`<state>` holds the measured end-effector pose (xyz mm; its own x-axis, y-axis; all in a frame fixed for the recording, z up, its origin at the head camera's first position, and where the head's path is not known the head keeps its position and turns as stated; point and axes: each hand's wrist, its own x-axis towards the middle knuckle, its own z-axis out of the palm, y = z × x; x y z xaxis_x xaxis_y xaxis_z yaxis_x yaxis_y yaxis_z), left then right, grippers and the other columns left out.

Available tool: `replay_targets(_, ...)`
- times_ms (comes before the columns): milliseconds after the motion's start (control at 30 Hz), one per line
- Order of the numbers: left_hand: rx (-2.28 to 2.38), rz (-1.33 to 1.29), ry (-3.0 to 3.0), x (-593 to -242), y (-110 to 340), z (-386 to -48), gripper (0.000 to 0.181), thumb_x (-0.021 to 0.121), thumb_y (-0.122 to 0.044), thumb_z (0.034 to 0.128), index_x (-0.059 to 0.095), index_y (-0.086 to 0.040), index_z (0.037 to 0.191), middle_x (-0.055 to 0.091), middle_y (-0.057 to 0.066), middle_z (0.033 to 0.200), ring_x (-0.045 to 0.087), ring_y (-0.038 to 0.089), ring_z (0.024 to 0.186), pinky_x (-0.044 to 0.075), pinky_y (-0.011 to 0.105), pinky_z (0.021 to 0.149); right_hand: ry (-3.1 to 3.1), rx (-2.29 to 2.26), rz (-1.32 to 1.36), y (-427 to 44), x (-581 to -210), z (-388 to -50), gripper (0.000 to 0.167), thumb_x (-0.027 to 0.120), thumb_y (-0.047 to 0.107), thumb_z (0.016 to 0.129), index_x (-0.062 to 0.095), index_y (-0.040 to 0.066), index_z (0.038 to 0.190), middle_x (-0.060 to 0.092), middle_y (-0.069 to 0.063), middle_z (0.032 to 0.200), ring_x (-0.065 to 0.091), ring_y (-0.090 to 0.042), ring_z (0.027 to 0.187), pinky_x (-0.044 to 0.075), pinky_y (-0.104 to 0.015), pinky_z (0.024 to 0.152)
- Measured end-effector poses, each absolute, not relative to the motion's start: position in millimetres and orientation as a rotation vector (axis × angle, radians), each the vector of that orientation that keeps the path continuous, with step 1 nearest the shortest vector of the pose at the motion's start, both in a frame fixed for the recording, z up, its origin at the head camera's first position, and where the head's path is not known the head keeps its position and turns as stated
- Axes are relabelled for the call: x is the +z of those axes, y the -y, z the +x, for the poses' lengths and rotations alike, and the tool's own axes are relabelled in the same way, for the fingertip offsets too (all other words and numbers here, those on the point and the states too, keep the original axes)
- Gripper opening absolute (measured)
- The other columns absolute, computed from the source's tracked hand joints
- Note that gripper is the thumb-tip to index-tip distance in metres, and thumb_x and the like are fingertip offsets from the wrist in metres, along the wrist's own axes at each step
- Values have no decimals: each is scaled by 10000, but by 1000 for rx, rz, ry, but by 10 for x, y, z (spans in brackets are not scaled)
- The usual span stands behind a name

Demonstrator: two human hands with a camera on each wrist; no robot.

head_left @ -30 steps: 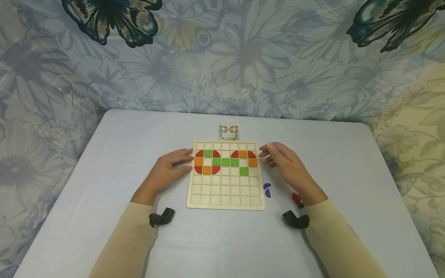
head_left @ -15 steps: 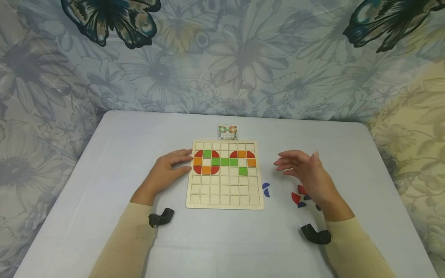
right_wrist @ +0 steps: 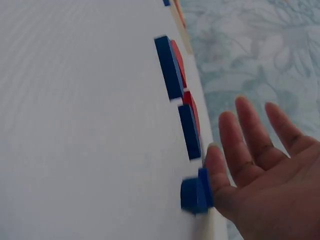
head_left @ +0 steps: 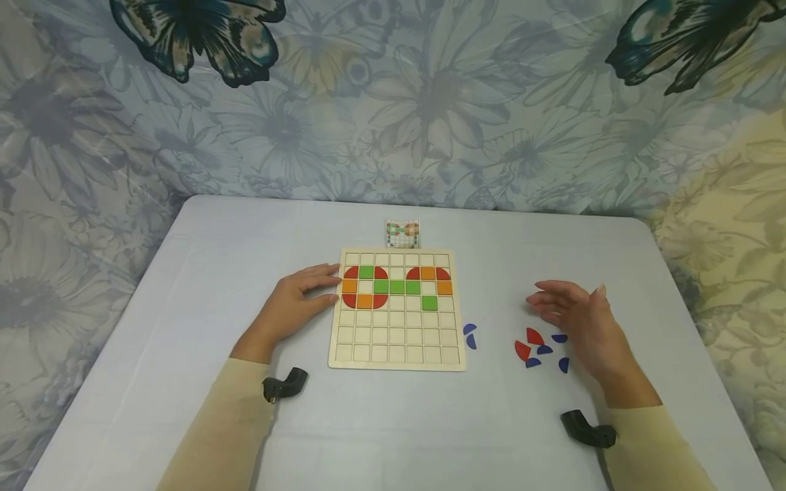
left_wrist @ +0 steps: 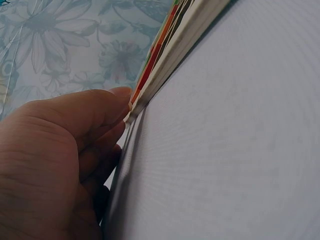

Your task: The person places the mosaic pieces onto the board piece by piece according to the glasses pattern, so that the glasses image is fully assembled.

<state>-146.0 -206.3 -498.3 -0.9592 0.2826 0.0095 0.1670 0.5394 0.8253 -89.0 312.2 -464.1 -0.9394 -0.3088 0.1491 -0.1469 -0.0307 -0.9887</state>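
A wooden grid board lies mid-table. Red quarter-circles and orange and green squares fill some cells in its upper half. My left hand rests at its left side, fingertips against the edge; the left wrist view shows finger and thumb by the board's rim. My right hand is off to the right, fingers spread loosely with nothing in them. Beside it are two loose red quarter-circles and several blue half-circles. The right wrist view has the blue pieces edge-on, near the open hand.
Behind the board stands a small pattern card with a coloured grid. Two blue half-circles lie close to the board's right edge. A white cloth covers the table, and a floral curtain hangs behind it.
My right hand has drawn away from the board's right edge, moving right and nearer to me, uncovering the loose red and blue pieces. The left hand stays at the board.
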Motion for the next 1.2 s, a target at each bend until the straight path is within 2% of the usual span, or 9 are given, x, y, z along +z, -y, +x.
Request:
replay_targets(100, 1392, 389, -2649, -4992, 2064, -1462, 382, 847, -175, 981, 791, -146, 1358, 601, -106, 1550, 446, 199, 1522, 309, 524, 1267, -2111, -2150, -509, -3227, -4684, -860, 762, 169, 460, 1195, 433, -190, 1492, 684, -177, 1318, 660, -270, 1247, 464, -299, 1108)
replay_targets(300, 1395, 390, -2645, -4983, 2059, -1457, 379, 843, -166, 981, 792, -141, 1356, 599, -98, 1554, 445, 207, 1523, 306, 531, 1267, -2283, -2060, -436, -3358, -4755, -773, 625, 173, 313, 1211, 509, -144, 1473, 667, -202, 1306, 668, -237, 1185, 518, -226, 1017)
replay_targets(500, 1370, 359, -2647, -4962, 2060, -1447, 376, 843, -187, 986, 793, -154, 1357, 585, -96, 1568, 431, 215, 1533, 304, 541, 1268, -2402, -2058, -310, -3304, -4862, -711, 624, 192, 310, 1211, 535, -161, 1437, 647, -244, 1273, 622, -263, 1165, 509, -236, 995)
replay_targets(567, 1367, 357, -2646, -4961, 2063, -1447, 376, 844, -189, 986, 793, -156, 1357, 584, -94, 1570, 428, 218, 1536, 301, 544, 1268, -2523, -1948, -219, -3260, -4870, -694, 569, 266, 309, 1213, 568, -125, 1424, 664, -202, 1259, 620, -233, 1156, 502, -207, 983)
replay_targets(633, 1369, 359, -2645, -4970, 2064, -1450, 375, 846, -194, 987, 794, -161, 1357, 583, -101, 1569, 425, 212, 1537, 299, 541, 1270, -2632, -1786, -99, -3225, -4851, -674, 481, 401, 312, 1200, 611, -63, 1414, 688, -146, 1257, 620, -181, 1145, 497, -158, 945)
replay_targets(700, 1376, 364, -2643, -4978, 2064, -1452, 374, 847, -195, 987, 794, -161, 1355, 583, -102, 1569, 424, 211, 1538, 297, 540, 1271, -2720, -1582, -7, -3203, -4826, -660, 389, 565, 292, 1158, 653, -2, 1397, 705, -104, 1246, 634, -148, 1106, 499, -127, 905)
replay_targets(800, 1381, 365, -2643, -4986, 2067, -1450, 374, 848, -197, 986, 795, -162, 1354, 583, -101, 1570, 425, 211, 1537, 301, 539, 1269, -2770, -1357, 13, -3200, -4806, -665, 365, 753, 261, 1065, 698, 74, 1374, 711, -80, 1238, 630, -128, 1050, 488, -104, 855)
replay_targets(967, 1378, 362, -2646, -4990, 2068, -1448, 377, 848, -197, 985, 794, -160, 1356, 581, -97, 1573, 423, 215, 1538, 306, 543, 1267, -2827, -1169, -158, -3217, -4802, -681, 403, 855, 199, 981, 721, 98, 1348, 687, -84, 1250, 583, -137, 1022, 450, -110, 852)
replay_targets(1200, 1377, 377, -2644, -4987, 2071, -1456, 381, 844, -185, 987, 790, -155, 1363, 586, -97, 1568, 432, 214, 1533, 299, 544, 1268, -2897, -1103, -329, -3233, -4833, -684, 366, 907, 147, 921, 770, 91, 1256, 677, -47, 1196, 569, -108, 1024, 428, -97, 879)
